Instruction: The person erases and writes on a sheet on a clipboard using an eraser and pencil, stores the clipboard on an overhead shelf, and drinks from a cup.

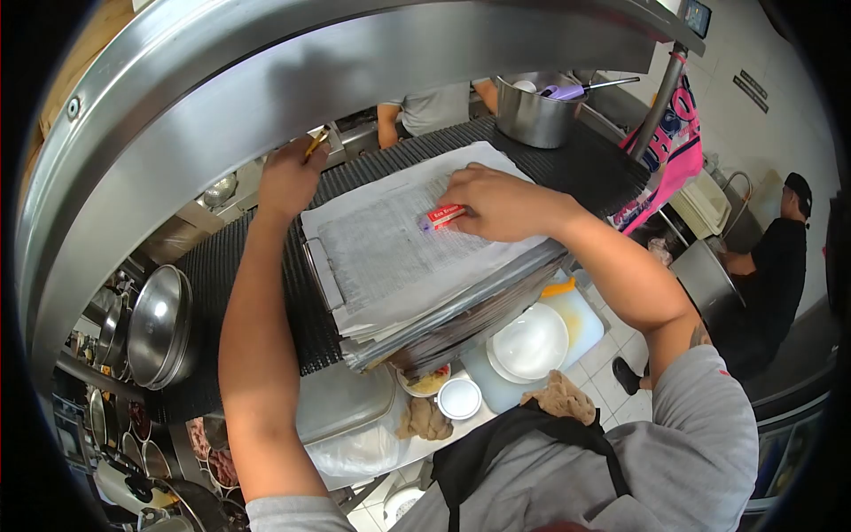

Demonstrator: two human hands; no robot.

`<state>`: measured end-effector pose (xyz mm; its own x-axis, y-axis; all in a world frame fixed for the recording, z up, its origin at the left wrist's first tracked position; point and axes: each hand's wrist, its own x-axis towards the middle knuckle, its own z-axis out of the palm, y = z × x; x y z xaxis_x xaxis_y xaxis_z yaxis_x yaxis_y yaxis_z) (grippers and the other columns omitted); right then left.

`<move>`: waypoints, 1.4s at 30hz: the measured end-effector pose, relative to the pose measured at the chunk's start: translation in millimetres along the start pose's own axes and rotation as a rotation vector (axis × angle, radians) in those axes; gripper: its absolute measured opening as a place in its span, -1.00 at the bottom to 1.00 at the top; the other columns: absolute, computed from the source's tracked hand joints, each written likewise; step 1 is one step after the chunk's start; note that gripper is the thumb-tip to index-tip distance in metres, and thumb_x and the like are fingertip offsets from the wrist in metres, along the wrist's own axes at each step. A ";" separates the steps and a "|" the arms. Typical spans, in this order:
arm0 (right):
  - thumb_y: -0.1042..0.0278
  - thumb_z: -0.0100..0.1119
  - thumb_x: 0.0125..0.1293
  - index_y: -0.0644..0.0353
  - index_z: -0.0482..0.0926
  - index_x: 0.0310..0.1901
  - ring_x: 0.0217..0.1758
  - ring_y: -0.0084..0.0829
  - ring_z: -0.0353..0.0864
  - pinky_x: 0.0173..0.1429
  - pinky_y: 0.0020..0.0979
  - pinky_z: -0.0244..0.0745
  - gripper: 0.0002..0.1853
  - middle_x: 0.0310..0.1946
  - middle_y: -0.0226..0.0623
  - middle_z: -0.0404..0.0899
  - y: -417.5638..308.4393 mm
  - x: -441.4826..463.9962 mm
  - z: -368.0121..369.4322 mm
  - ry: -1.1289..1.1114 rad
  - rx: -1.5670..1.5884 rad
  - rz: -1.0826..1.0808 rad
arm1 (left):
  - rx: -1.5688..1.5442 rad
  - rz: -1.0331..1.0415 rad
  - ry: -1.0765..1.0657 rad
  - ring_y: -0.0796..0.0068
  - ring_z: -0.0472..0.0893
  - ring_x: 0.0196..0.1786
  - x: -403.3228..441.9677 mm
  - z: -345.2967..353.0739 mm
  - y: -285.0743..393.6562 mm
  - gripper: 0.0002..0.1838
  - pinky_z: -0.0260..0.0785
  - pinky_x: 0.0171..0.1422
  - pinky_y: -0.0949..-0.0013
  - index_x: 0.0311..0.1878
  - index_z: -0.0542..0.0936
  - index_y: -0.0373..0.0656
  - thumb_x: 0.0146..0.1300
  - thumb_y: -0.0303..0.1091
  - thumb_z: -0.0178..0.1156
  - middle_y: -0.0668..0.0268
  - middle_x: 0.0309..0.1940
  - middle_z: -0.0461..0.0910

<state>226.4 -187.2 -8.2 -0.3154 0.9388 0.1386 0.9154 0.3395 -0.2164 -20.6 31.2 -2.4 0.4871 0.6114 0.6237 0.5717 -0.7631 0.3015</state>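
My right hand [507,206] is closed on an eraser [446,215] with a red sleeve, held low over a sheet of paper [381,257]. The paper carries fine grey rows of print or lines, too small to read. It lies on top of a stack of sheets on a clipboard [326,275], whose metal clip is on the left side. My left hand [291,180] is raised beyond the paper's far left corner, fingers closed around a yellow pencil [316,144] pointing up. The stack rests on a black ribbed shelf mat [230,284].
A steel pot [537,117] with a purple-handled tool stands at the shelf's far right. Steel bowls [160,328] sit at left. Below are white bowls [530,341], a white cup [459,399] and a plastic container [346,403]. A person [767,266] in black works at right; another [434,111] is behind the shelf.
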 end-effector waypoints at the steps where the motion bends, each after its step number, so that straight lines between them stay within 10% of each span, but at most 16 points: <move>1: 0.31 0.21 0.41 0.30 0.61 0.15 0.28 -0.07 0.47 0.39 -0.22 0.38 -0.65 0.05 -0.08 0.57 -0.3 1.2 -1.3 -0.002 0.003 -0.005 | -0.023 -0.007 -0.027 -0.12 0.63 -0.08 0.7 -0.9 0.6 -0.57 0.43 0.06 0.01 -0.09 0.64 -0.31 0.43 -0.03 0.16 -0.07 -0.19 0.67; 13: 0.31 0.17 0.49 0.29 0.42 0.09 -0.12 -0.08 0.60 0.02 -0.22 0.49 -0.71 -0.09 -0.07 0.60 -6.6 -0.7 -41.9 0.298 0.013 0.149 | -0.065 0.098 0.043 -0.11 0.66 -0.18 -5.0 2.4 -9.1 -0.61 0.46 -0.02 0.01 -0.19 0.65 -0.31 0.39 -0.09 0.18 -0.07 -0.31 0.67; 20: 0.41 0.29 0.40 0.19 0.37 -0.05 -0.41 -0.56 0.45 -0.30 -0.42 0.38 -0.73 -0.45 -0.33 0.49 69.1 -50.5 -7.4 0.610 0.317 0.267 | -0.049 0.068 0.001 -0.11 0.66 -0.17 -4.1 -0.7 -6.8 -0.59 0.46 -0.01 -0.01 -0.22 0.65 -0.30 0.40 -0.05 0.17 -0.07 -0.32 0.67; 42: 0.56 0.24 0.30 0.21 0.40 -0.20 -0.43 -0.65 0.44 -0.33 -0.51 0.31 -0.82 -0.49 -0.45 0.52 114.0 -68.6 31.3 0.880 0.523 0.364 | -0.108 -0.056 -0.122 -0.04 0.64 -0.29 -7.3 -5.6 6.0 -0.61 0.42 -0.11 0.04 -0.19 0.65 -0.32 0.39 -0.08 0.19 -0.04 -0.39 0.65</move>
<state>344.6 -211.1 -72.6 0.4337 0.6878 0.5821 0.6322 0.2281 -0.7405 -24.4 21.0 -1.2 0.5363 0.6697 0.5137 0.5294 -0.7409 0.4132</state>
